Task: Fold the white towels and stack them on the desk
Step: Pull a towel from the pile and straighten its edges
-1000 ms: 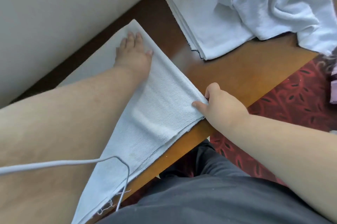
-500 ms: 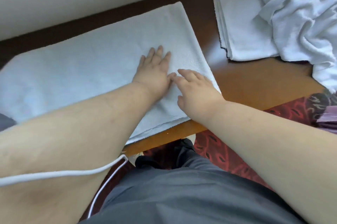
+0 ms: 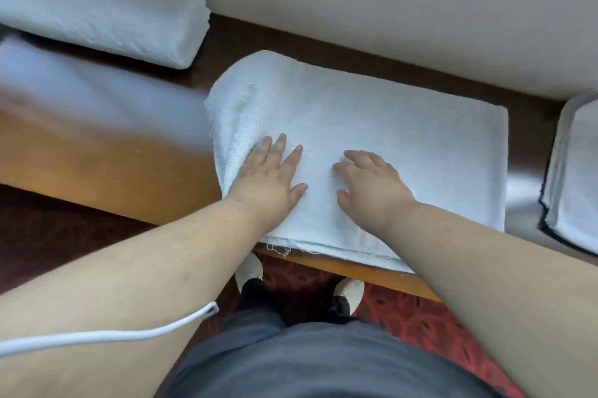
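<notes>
A white towel (image 3: 388,125) lies folded on the wooden desk (image 3: 106,174), its left end curled over in a rounded fold. My left hand (image 3: 271,177) rests flat on the towel near that fold, fingers straight and spread. My right hand (image 3: 372,187) presses on the towel beside it, fingers slightly bent, holding nothing. A stack of folded white towels (image 3: 97,9) sits at the far left of the desk. Another folded white towel (image 3: 576,177) shows at the right edge.
A pale wall (image 3: 388,9) runs along the back of the desk. A white cable (image 3: 97,337) crosses my left forearm. Below the desk edge are red patterned carpet (image 3: 420,320) and my shoes (image 3: 249,268).
The towel's long left part has been folded over, so the towel is now shorter. Both hands moved together onto its near middle. The view shifted left, revealing the folded stack.
</notes>
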A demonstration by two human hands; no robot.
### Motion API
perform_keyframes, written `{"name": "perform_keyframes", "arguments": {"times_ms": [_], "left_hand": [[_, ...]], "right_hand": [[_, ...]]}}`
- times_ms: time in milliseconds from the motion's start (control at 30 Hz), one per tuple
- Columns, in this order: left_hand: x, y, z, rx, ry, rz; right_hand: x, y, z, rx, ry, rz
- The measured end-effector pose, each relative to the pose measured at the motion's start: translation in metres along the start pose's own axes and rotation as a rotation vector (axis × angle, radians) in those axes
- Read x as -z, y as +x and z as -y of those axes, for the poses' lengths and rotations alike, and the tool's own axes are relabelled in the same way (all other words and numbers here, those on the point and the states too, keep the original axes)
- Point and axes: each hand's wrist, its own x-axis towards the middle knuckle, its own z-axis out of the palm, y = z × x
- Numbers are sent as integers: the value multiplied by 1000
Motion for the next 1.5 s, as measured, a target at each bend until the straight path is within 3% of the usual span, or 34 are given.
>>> {"name": "perform_keyframes", "arguments": {"times_ms": [67,167,267,333,467,567,667,767,867,1033,1133,1200,1300,1367,1500], "left_hand": [[0,-13,9,45,-90,-116],[-2,-26,23,283,-369,-295],[-5,-23,40,588,-877,-284],[-4,-16,55,681,-1124,-263],[1,-10,74,641,-1269,-174],[5,-5,72,628,-1229,-63],[9,-1,73,608,-1256,-55],[14,-1,77,570,-1377,-134],[19,5,86,653,-1523,-216],[34,5,116,705,-1600,-171],[44,1,141,705,-1338,-330],[46,1,153,729,-1145,-348],[37,-1,161,740,-971,-48],[29,-6,163,710,-955,64],[25,-19,158,621,-1122,-56]], "right_hand": [[15,27,24,47,45,-39],[42,77,64,151,91,-150],[69,131,106,269,129,-261],[85,165,136,342,95,-281],[94,213,183,344,-292,57],[90,225,193,310,-637,208],[98,227,187,353,-605,210],[111,220,173,341,-227,214],[116,212,159,344,201,91],[113,218,148,301,637,-135],[105,232,146,225,624,-127],[95,241,145,159,560,-54],[78,251,145,111,314,6],[72,255,149,139,197,-12],[81,253,149,235,190,-70]]}}
